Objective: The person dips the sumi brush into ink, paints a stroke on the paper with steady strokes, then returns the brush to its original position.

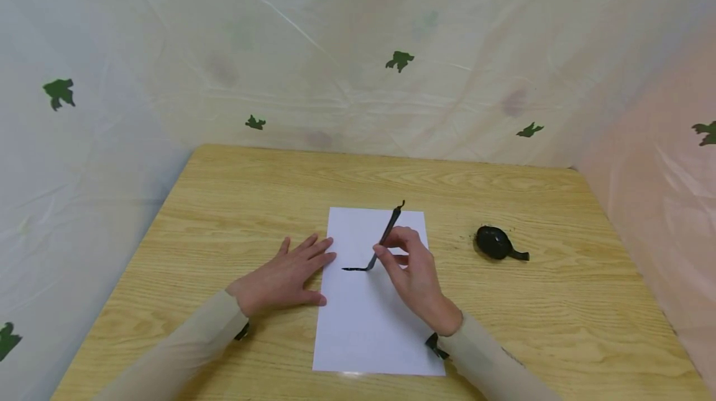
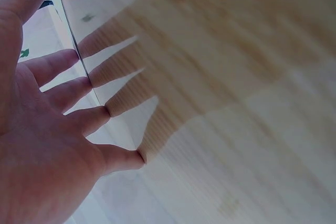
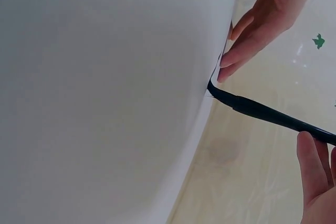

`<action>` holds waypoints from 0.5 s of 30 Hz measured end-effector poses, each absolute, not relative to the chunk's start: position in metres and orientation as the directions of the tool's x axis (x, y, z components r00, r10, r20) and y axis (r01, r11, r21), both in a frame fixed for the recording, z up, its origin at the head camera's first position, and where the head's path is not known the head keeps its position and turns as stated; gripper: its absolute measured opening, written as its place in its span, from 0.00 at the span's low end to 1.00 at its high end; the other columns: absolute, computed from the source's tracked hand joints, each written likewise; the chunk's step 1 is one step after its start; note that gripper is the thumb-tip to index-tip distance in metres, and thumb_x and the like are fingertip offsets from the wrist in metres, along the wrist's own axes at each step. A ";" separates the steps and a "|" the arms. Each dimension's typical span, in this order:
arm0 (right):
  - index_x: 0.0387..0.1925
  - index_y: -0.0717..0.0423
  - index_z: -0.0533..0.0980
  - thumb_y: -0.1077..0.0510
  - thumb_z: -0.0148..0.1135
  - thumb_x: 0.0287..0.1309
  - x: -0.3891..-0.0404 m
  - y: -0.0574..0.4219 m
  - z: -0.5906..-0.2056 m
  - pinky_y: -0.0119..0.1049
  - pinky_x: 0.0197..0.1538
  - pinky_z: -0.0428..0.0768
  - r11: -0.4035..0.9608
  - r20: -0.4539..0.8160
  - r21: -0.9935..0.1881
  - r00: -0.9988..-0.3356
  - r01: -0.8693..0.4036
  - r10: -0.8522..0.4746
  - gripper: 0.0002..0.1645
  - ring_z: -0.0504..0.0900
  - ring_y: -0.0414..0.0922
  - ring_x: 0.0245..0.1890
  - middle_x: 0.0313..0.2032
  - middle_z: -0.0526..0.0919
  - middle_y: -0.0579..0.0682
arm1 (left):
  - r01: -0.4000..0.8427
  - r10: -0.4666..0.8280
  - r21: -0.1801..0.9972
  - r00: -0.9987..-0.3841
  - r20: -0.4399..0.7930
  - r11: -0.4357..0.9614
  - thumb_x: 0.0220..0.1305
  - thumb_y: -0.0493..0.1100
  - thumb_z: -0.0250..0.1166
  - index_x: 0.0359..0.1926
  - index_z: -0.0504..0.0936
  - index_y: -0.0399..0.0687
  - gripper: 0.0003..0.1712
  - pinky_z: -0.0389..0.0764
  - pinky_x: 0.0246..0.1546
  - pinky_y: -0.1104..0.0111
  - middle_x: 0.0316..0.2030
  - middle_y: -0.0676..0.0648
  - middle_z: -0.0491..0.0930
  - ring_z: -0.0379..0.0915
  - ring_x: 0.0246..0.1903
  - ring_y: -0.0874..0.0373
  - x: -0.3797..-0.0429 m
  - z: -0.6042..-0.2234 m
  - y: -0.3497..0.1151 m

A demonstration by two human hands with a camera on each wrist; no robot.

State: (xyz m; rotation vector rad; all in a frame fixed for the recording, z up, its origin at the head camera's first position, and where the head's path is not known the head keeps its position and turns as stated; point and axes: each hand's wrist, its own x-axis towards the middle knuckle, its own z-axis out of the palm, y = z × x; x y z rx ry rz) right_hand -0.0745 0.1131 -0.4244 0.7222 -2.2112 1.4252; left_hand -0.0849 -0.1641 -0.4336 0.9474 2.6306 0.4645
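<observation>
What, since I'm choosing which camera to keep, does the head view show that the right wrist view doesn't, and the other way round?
Only the head view: the black handled dish, both pale sleeves, and the curled top end of the brush.

Only the right wrist view: a low, nearly edge-on close-up of the brush tip meeting the paper.

Both: the brush, the paper, the left hand, the right hand holding the brush, and the bird-patterned curtain.
</observation>
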 end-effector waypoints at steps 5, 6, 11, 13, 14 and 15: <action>0.52 0.61 0.71 0.74 0.70 0.58 -0.075 0.115 -0.425 0.37 0.34 0.87 0.347 0.593 -0.704 -0.782 -0.620 -0.194 0.24 0.88 0.51 0.41 0.41 0.81 0.53 | 0.555 0.653 0.394 -0.735 -0.181 0.733 0.65 0.65 0.69 0.78 0.65 0.47 0.50 0.45 0.69 0.28 0.81 0.45 0.51 0.39 0.80 0.41 -0.085 -0.433 -0.164; 0.52 0.61 0.71 0.74 0.71 0.58 -0.075 0.115 -0.425 0.37 0.34 0.87 0.348 0.593 -0.704 -0.782 -0.619 -0.193 0.24 0.88 0.51 0.41 0.41 0.81 0.53 | 0.555 0.653 0.392 -0.735 -0.182 0.734 0.65 0.65 0.69 0.79 0.64 0.47 0.50 0.46 0.69 0.28 0.81 0.45 0.51 0.39 0.80 0.41 -0.085 -0.433 -0.164; 0.52 0.61 0.71 0.74 0.70 0.58 -0.074 0.117 -0.425 0.35 0.35 0.86 0.351 0.589 -0.706 -0.785 -0.616 -0.192 0.24 0.88 0.51 0.42 0.41 0.81 0.52 | 0.553 0.650 0.388 -0.738 -0.183 0.737 0.65 0.66 0.69 0.78 0.65 0.47 0.49 0.46 0.69 0.28 0.81 0.45 0.51 0.40 0.80 0.42 -0.085 -0.434 -0.164; 0.52 0.61 0.71 0.74 0.70 0.58 -0.074 0.117 -0.425 0.34 0.35 0.86 0.351 0.591 -0.704 -0.784 -0.617 -0.192 0.24 0.88 0.51 0.42 0.41 0.81 0.52 | 0.552 0.649 0.387 -0.738 -0.185 0.738 0.65 0.66 0.69 0.78 0.65 0.48 0.49 0.46 0.69 0.28 0.81 0.46 0.51 0.40 0.80 0.42 -0.085 -0.434 -0.164; 0.52 0.61 0.72 0.74 0.70 0.58 -0.074 0.117 -0.425 0.34 0.35 0.86 0.351 0.592 -0.704 -0.783 -0.618 -0.191 0.24 0.88 0.51 0.42 0.41 0.81 0.52 | 0.553 0.650 0.386 -0.738 -0.185 0.738 0.65 0.66 0.69 0.78 0.65 0.48 0.49 0.46 0.69 0.28 0.81 0.46 0.51 0.40 0.80 0.42 -0.085 -0.434 -0.164; 0.52 0.61 0.72 0.75 0.70 0.58 -0.074 0.117 -0.425 0.34 0.35 0.86 0.352 0.593 -0.703 -0.782 -0.618 -0.190 0.24 0.88 0.51 0.42 0.41 0.81 0.52 | 0.553 0.650 0.386 -0.737 -0.186 0.738 0.65 0.66 0.69 0.78 0.65 0.48 0.49 0.46 0.69 0.28 0.81 0.46 0.51 0.40 0.80 0.42 -0.085 -0.434 -0.164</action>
